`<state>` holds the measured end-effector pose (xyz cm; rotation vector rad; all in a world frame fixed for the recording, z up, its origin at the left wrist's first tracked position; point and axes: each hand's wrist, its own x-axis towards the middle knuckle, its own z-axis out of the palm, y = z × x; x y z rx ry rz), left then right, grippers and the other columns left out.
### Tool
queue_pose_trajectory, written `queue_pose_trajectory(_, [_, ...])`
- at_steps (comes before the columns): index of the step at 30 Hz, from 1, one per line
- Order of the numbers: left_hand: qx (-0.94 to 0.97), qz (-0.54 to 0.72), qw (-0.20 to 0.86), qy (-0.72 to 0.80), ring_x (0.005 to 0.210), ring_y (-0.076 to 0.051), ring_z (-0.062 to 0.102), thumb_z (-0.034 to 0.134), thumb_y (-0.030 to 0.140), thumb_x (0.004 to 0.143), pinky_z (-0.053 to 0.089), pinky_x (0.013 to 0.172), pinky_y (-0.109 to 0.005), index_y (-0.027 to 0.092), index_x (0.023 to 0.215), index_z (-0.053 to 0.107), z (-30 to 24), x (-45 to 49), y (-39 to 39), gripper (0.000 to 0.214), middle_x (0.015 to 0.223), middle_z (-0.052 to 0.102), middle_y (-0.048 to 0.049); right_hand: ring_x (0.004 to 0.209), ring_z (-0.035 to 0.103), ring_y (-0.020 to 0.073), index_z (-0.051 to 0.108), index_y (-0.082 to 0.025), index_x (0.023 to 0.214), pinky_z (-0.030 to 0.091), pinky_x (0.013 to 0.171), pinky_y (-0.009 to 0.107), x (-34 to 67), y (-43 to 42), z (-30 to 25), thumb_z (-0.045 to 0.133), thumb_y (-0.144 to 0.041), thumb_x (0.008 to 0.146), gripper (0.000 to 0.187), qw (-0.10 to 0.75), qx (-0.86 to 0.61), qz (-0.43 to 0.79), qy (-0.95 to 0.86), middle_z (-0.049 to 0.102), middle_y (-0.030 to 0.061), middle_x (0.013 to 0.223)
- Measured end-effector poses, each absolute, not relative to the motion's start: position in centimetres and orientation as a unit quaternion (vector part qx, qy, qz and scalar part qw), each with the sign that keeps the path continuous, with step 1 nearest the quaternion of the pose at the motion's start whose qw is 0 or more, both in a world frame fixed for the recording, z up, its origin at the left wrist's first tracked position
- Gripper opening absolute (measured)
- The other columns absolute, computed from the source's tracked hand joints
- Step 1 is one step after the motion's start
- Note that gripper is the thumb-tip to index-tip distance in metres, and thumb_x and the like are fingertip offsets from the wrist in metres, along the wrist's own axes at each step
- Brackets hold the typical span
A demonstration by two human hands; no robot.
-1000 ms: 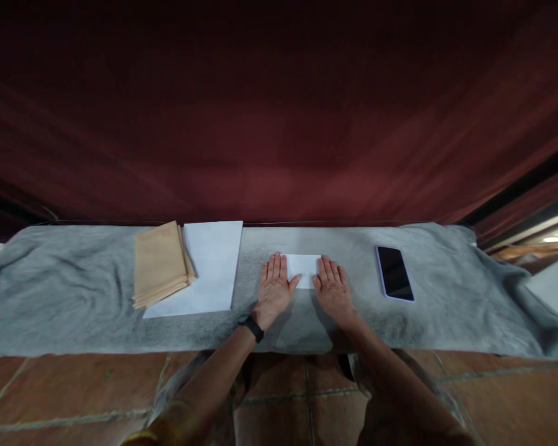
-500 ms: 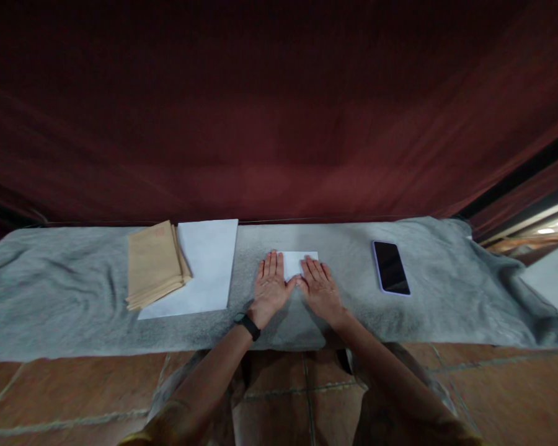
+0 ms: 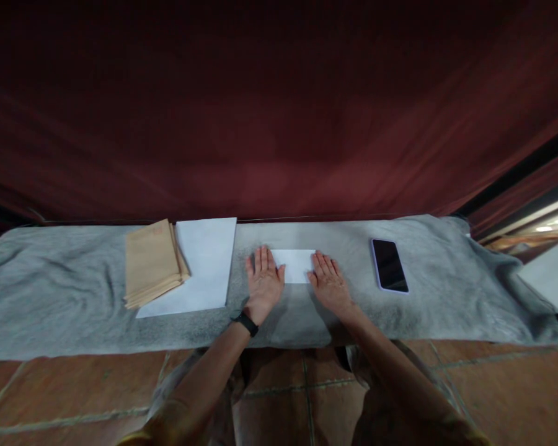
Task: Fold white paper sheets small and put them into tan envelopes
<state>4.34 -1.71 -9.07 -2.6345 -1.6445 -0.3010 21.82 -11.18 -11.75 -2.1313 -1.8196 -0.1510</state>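
Note:
A small white rectangle of folded paper (image 3: 295, 266) lies flat on the grey cloth, long side across. My left hand (image 3: 265, 279) rests palm down over its left end, fingers stretched forward and thumb out on the paper. Over the right end lies my right hand (image 3: 329, 282), also palm down with its fingers extended. Neither hand grips anything. The paper's middle shows between the two thumbs, while its ends are hidden under the hands.
Left of my hands, a pile of brown envelopes (image 3: 151, 263) overlaps white paper sheets (image 3: 209, 260). A phone (image 3: 389, 266) in a lilac case lies to the right. Grey cloth (image 3: 451, 279) covers the narrow surface, and a dark red curtain (image 3: 270, 142) hangs behind it.
My hands have slid apart along the paper, the left one leftward and the right one rightward. More of the paper's middle shows. Both stay flat.

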Motion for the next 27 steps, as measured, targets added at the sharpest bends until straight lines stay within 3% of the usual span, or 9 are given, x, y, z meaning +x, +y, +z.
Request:
queue_pose_trajectory(3, [-0.892, -0.124, -0.008, -0.435, 0.159, -0.030, 0.019, 0.036, 0.036, 0.106, 0.013, 0.129, -0.054, 0.010, 0.159, 0.034, -8.9, 5.4, -2.9, 0.059, 0.169, 0.027, -0.0150, 0.151, 0.038, 0.0296, 0.040, -0.007, 0.157, 0.028, 0.124, 0.049, 21.8, -11.2, -11.7, 0.030, -0.037, 0.109, 0.057, 0.164, -0.747, -0.047, -0.643, 0.043, 0.0156, 0.161])
queue_pose_trajectory(7, [-0.945, -0.093, -0.055, -0.308, 0.157, -0.027, 0.027, 0.041, 0.038, 0.106, 0.021, 0.128, -0.052, 0.022, 0.157, 0.041, -9.0, 5.9, -4.0, 0.053, 0.166, 0.037, -0.0075, 0.152, 0.036, 0.0296, 0.040, -0.007, 0.157, 0.027, 0.124, 0.048, 22.0, -11.3, -11.7, 0.033, -0.036, 0.108, 0.057, 0.165, -0.745, -0.037, -0.645, 0.042, 0.0153, 0.162])
queue_pose_trajectory(14, [-0.965, -0.054, -0.043, -0.254, 0.149, -0.023, 0.043, 0.044, 0.030, 0.105, 0.034, 0.124, -0.043, 0.012, 0.148, 0.050, -8.3, 3.8, -2.1, 0.047, 0.158, 0.048, -0.0160, 0.151, 0.037, 0.0288, 0.040, -0.010, 0.157, 0.029, 0.123, 0.047, 22.6, -11.2, -11.5, 0.035, -0.037, 0.107, 0.057, 0.174, -0.742, -0.023, -0.647, 0.040, 0.0140, 0.163])
queue_pose_trajectory(21, [-0.975, 0.000, 0.014, -0.223, 0.144, -0.025, 0.049, 0.043, 0.003, 0.094, 0.038, 0.120, -0.043, 0.010, 0.142, 0.055, -7.5, 4.1, -3.5, 0.049, 0.153, 0.054, -0.0193, 0.148, 0.041, 0.0300, 0.049, -0.010, 0.150, 0.031, 0.121, 0.050, 22.8, -10.7, -11.5, 0.036, -0.033, 0.106, 0.052, 0.190, -0.758, -0.009, -0.624, 0.047, 0.0159, 0.159])
queue_pose_trajectory(27, [-0.969, -0.056, 0.006, -0.242, 0.138, -0.027, 0.054, 0.046, 0.022, 0.103, 0.040, 0.117, -0.045, 0.012, 0.136, 0.059, -7.5, 5.7, -4.5, 0.037, 0.143, 0.062, -0.0161, 0.141, 0.048, 0.0302, 0.063, -0.013, 0.135, 0.038, 0.116, 0.051, 23.3, -9.4, -12.3, 0.040, -0.027, 0.102, 0.043, 0.259, -0.775, -0.014, -0.576, 0.057, 0.0159, 0.150])
